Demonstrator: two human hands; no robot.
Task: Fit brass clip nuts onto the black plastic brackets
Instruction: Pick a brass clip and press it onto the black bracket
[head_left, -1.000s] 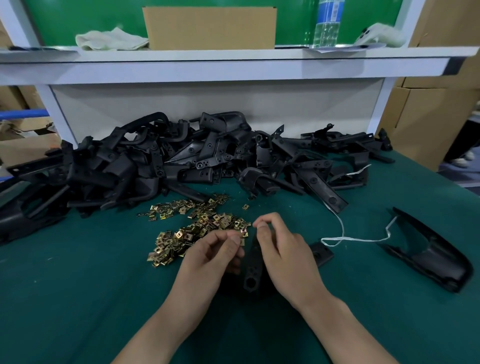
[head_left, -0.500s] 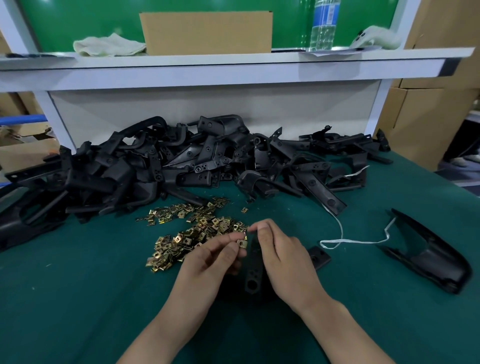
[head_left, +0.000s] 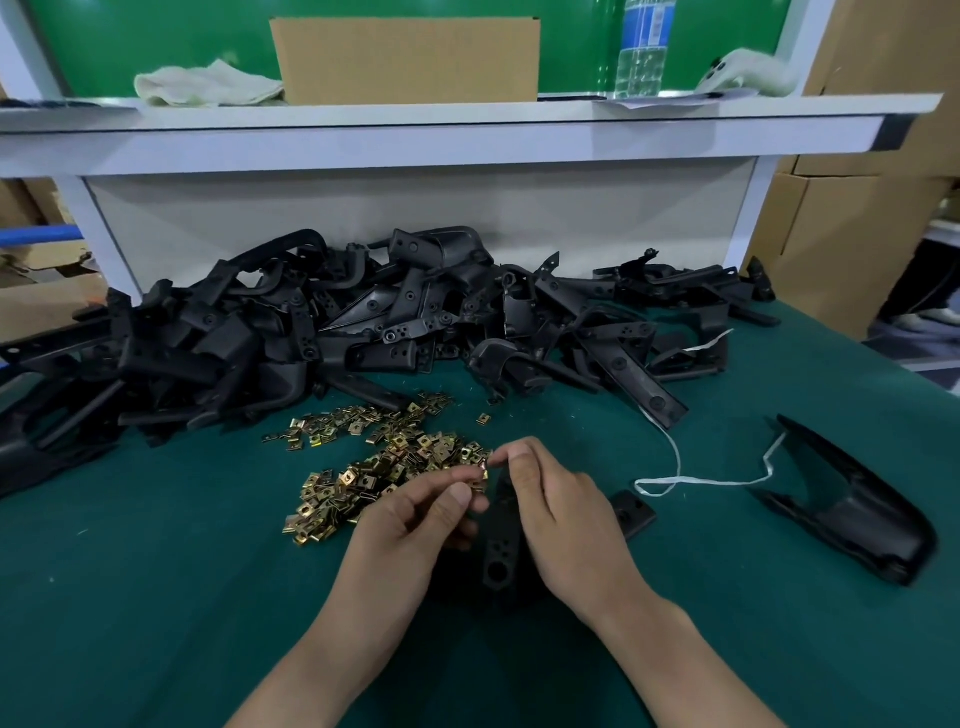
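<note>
One brass clip nut (head_left: 483, 472) I see held at the far tip of a flat, holed black bracket (head_left: 501, 540) on the worktop (head_left: 156, 597), loose clip nut pile (head_left: 384, 467) just left, tangled bracket heap (head_left: 363, 332) behind

Forearms angled inward, left hand (head_left: 410, 525) and right hand (head_left: 566, 514) close together, fingers (head_left: 441, 480) pinching

The left hand (head_left: 410, 525) and right hand (head_left: 563, 514) hide most of the black bracket (head_left: 501, 545) between them. The tiny brass clip nut (head_left: 483, 472) seems pinched by the left; the right's grip is unreadable.
</note>
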